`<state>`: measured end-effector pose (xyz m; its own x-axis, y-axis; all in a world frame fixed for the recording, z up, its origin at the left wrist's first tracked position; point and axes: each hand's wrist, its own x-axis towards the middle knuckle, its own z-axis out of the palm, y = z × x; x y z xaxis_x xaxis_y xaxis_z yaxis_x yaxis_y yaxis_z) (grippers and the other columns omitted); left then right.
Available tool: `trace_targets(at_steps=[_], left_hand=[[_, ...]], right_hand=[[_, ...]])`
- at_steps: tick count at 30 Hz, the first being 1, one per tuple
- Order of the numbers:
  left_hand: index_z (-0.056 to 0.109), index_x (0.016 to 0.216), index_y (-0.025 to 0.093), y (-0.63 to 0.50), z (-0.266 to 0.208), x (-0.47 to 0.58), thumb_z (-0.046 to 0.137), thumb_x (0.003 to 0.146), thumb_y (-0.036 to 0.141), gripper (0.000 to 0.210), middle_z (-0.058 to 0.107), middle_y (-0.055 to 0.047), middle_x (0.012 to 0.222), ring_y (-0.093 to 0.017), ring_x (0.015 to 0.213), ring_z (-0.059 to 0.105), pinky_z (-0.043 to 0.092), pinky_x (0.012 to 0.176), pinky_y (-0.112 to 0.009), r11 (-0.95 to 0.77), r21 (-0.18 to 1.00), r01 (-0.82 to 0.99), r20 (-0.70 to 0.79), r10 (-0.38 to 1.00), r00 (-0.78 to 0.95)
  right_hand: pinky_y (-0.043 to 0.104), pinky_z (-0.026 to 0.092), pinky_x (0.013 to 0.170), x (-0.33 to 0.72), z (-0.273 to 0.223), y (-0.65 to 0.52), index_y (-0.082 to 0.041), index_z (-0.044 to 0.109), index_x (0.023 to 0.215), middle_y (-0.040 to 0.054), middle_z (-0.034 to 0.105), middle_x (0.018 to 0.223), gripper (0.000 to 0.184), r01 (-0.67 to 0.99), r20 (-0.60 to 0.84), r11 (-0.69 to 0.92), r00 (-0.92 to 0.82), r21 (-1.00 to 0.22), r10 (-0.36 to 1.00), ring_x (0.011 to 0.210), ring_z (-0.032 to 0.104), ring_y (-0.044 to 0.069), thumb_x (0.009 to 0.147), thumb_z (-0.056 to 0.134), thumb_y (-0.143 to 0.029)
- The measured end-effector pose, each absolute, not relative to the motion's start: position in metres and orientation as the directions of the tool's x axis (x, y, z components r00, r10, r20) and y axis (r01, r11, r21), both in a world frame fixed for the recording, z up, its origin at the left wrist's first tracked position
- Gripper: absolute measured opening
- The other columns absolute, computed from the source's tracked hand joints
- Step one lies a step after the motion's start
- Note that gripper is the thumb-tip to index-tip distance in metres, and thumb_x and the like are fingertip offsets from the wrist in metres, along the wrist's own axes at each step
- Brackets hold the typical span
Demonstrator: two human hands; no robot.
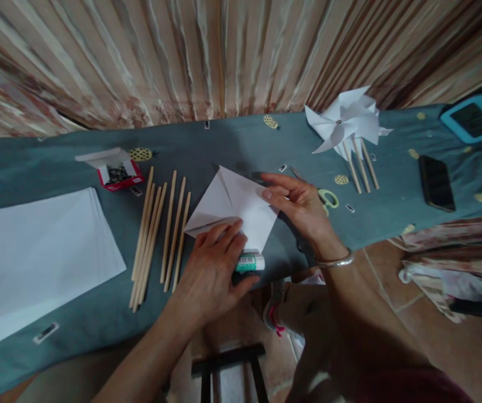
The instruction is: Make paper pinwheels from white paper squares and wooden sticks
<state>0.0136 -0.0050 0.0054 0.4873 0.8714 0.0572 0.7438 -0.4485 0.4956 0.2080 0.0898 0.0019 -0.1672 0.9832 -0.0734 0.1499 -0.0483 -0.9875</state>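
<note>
A square of white paper point(247, 204), with creases and flaps folded toward its middle, lies tilted on the cloth in front of me. My left hand point(216, 263) rests on its near left part, fingers laid over the paper and thumb out to the side. At the right corner, my right hand point(302, 204) pinches the paper's edge between thumb and fingers. A glue stick point(250, 262) lies beside the left hand, partly hidden by it. Scissors with pale green handles point(328, 200) lie just beyond my right hand, their blades mostly covered.
Several wooden sticks point(176, 229) lie left of the paper, near a white paper stack point(43, 252) and an open red box point(120, 172). White paper pinwheels point(344, 120) on sticks, a phone point(436, 183) and a blue-framed tablet point(476, 118) lie right. A curtain point(182, 61) hangs behind.
</note>
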Motion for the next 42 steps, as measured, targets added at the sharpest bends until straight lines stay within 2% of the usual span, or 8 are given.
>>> trace_targets(at_steps=[4,10,17,22,30,36,42], left_hand=[[0.055,0.118,0.012,-0.005,0.006,0.014,0.070,0.077,0.043,0.053,0.051,-0.018,0.141,-0.035,0.129,0.042,0.044,0.097,-0.055,-0.442,0.492,0.750,0.048,0.874,0.484],[0.055,0.118,0.013,-0.006,0.005,0.014,0.069,0.078,0.045,0.053,0.050,-0.017,0.143,-0.035,0.130,0.041,0.043,0.099,-0.054,-0.439,0.485,0.756,0.039,0.875,0.483],[0.056,0.117,0.013,-0.006,0.007,0.014,0.069,0.078,0.044,0.051,0.049,-0.017,0.144,-0.035,0.130,0.041,0.043,0.099,-0.054,-0.426,0.495,0.758,0.013,0.875,0.483],[0.055,0.117,0.014,-0.007,0.006,0.013,0.068,0.079,0.045,0.050,0.049,-0.016,0.144,-0.035,0.130,0.041,0.043,0.099,-0.054,-0.428,0.490,0.760,0.022,0.877,0.479],[0.055,0.117,0.014,-0.008,0.005,0.013,0.068,0.079,0.044,0.050,0.048,-0.017,0.144,-0.036,0.130,0.041,0.043,0.099,-0.056,-0.429,0.494,0.757,0.034,0.879,0.476],[0.054,0.117,0.012,-0.010,0.002,0.012,0.069,0.078,0.043,0.051,0.044,-0.021,0.144,-0.038,0.130,0.042,0.040,0.105,-0.056,-0.423,0.532,0.733,0.079,0.887,0.454],[0.052,0.116,0.014,-0.011,0.000,0.012,0.071,0.078,0.039,0.050,0.046,-0.019,0.142,-0.037,0.129,0.043,0.040,0.106,-0.056,-0.424,0.532,0.733,0.098,0.891,0.444]], right_hand=[[0.030,0.053,0.057,0.207,0.001,0.088,-0.026,0.071,0.108,-0.0018,0.072,0.076,0.039,0.190,-0.072,-0.039,-0.173,-0.981,0.982,0.065,0.064,0.015,0.073,0.077,-0.041],[0.030,0.055,0.060,0.207,0.000,0.087,-0.027,0.071,0.107,-0.0016,0.072,0.081,0.036,0.156,-0.062,-0.032,-0.188,-0.987,0.980,0.068,0.065,0.016,0.074,0.076,-0.040],[0.032,0.055,0.064,0.215,-0.003,0.093,-0.026,0.071,0.108,-0.0010,0.074,0.083,0.037,0.152,-0.085,-0.059,-0.171,-0.987,0.982,0.069,0.066,0.016,0.072,0.077,-0.031],[0.034,0.056,0.073,0.221,-0.006,0.095,-0.024,0.076,0.089,0.0000,0.076,0.087,0.020,0.108,-0.100,-0.078,-0.217,-0.991,0.971,0.074,0.068,0.016,0.069,0.077,-0.024],[0.034,0.055,0.074,0.225,-0.008,0.096,-0.023,0.077,0.079,0.0012,0.075,0.083,0.010,0.238,-0.043,0.007,-0.206,-0.971,0.977,0.075,0.068,0.017,0.070,0.075,-0.024],[0.037,0.053,0.084,0.223,-0.005,0.097,-0.022,0.077,0.081,0.0014,0.076,0.089,0.010,0.249,-0.015,0.042,-0.221,-0.968,0.975,0.084,0.068,0.020,0.072,0.073,-0.025],[0.039,0.052,0.087,0.224,-0.004,0.097,-0.023,0.076,0.082,0.0017,0.075,0.091,0.012,0.299,0.023,0.098,-0.245,-0.949,0.969,0.089,0.067,0.021,0.074,0.072,-0.030]])
